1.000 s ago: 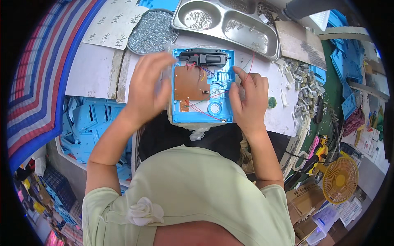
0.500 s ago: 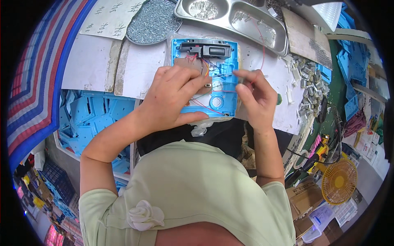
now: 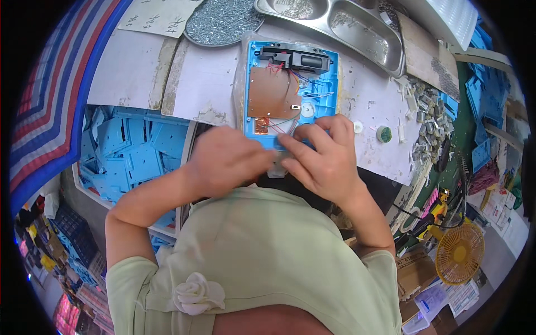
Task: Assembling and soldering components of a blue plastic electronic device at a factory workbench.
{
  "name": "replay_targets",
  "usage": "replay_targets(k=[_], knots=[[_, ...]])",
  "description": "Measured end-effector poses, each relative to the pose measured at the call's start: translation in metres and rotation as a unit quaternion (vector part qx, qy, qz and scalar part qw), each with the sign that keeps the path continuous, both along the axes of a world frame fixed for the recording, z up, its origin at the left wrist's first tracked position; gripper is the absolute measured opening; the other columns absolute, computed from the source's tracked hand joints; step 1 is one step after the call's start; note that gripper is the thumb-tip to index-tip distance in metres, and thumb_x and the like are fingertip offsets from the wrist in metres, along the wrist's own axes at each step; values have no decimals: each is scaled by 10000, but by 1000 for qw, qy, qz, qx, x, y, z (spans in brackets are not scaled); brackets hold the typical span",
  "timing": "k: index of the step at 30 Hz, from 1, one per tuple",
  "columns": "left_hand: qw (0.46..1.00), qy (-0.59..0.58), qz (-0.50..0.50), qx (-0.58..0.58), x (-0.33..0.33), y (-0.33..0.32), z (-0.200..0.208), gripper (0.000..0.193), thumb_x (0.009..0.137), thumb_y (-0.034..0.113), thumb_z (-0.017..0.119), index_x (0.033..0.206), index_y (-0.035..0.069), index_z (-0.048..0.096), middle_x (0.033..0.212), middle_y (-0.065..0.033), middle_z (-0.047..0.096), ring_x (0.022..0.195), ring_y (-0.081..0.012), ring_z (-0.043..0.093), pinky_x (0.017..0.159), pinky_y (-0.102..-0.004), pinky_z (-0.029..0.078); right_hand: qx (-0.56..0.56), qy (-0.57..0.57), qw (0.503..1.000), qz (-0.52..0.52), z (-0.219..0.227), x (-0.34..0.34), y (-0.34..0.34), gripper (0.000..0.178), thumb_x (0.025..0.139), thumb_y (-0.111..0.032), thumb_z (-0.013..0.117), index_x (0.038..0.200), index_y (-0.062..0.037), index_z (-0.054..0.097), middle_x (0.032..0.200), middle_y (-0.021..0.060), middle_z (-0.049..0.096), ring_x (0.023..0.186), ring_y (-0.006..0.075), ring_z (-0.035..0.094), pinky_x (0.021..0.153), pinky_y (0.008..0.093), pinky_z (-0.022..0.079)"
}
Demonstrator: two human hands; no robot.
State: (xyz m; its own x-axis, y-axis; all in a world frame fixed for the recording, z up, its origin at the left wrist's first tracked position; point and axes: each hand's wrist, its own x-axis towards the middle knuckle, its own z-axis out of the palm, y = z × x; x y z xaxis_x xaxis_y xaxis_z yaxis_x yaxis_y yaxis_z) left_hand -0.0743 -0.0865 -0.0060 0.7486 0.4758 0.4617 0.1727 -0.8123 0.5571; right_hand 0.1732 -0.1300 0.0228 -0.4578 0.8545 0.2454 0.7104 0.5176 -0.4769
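A blue plastic housing (image 3: 331,84) lies open on the table before me. Inside it are a black module (image 3: 304,62) along the far edge, a brown circuit board (image 3: 272,92) and thin coloured wires. A coppery patch (image 3: 261,126) shows near the front left corner. My left hand (image 3: 226,159), blurred by motion, is at the housing's near edge; its fingers cannot be made out. My right hand (image 3: 324,156) is bent over the same edge, forefinger and thumb curled toward each other where thin wires run. What they grip is hidden.
A round tray of screws (image 3: 223,22) and a metal compartment tray (image 3: 395,53) stand at the back. Small metal parts (image 3: 427,120) lie heaped at right, near a green round piece (image 3: 384,134). A bin at left holds blue panels (image 3: 131,148). A yellow fan (image 3: 459,254) stands lower right.
My left hand has come off the circuit board toward me, uncovering it. My right hand has moved from the housing's right side to its near edge. The view has shifted slightly.
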Motion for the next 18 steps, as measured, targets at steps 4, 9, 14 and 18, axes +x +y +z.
replay_targets(k=[4,9,14,18], knots=[[985,79,153,-8,-26,-9,-12,149,766,87,788,800,88,642,761,-63,571,621,-268,557,528,-393,399,21,34,998,-39,-11,-40,4,335,776,-134,791,1102,-85,732,973,34,650,976,267,575,883,437,408],[985,138,48,-87,-26,-29,-18,165,819,159,764,773,98,618,765,-59,545,652,-264,577,570,-390,447,37,44,998,-34,-20,-54,0,306,726,-188,843,992,-99,722,931,25,648,920,255,581,881,449,395],[965,189,-60,-171,-44,-3,8,173,829,189,762,921,88,656,838,-83,577,767,-290,615,648,-396,485,55,17,997,-44,-27,-54,-1,322,696,-224,863,950,-107,702,918,21,642,884,247,560,875,466,376],[994,38,52,-86,-18,14,-4,306,817,191,791,1089,94,689,888,-93,607,790,-322,607,667,-427,476,13,12,999,-28,-8,-49,3,319,698,-248,868,929,-98,706,879,14,629,880,249,568,874,461,386]])
